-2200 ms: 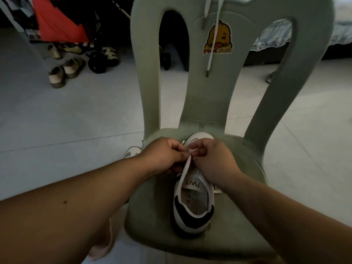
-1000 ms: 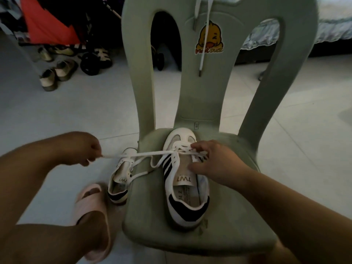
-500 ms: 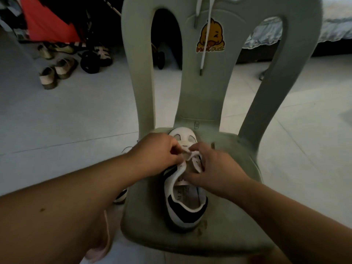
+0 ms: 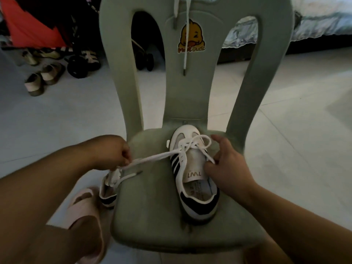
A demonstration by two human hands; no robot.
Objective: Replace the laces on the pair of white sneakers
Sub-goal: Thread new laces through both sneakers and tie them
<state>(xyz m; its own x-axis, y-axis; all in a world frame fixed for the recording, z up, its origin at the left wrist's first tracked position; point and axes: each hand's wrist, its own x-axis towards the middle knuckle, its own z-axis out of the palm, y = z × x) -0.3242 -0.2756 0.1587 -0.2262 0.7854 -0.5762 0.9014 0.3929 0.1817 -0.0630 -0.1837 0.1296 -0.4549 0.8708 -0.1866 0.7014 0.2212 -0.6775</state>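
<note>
left hand (image 4: 112,151) pinches lace (image 4: 152,157) taut; right hand (image 4: 226,166) grips sneaker (image 4: 194,161); sneaker on chair (image 4: 152,216) seat

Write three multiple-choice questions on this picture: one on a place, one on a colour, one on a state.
1. Where is the sneaker that the right hand holds?
A. on the chair seat
B. on the floor
C. on the bed
2. What colour is the slipper?
A. blue
B. pink
C. black
3. What does the left hand do?
A. rests open
B. holds the slipper
C. pulls the lace
Key: 1 A, it lies on the seat. 2 B, it looks pink. 3 C, the lace runs taut from hand to sneaker.
</note>
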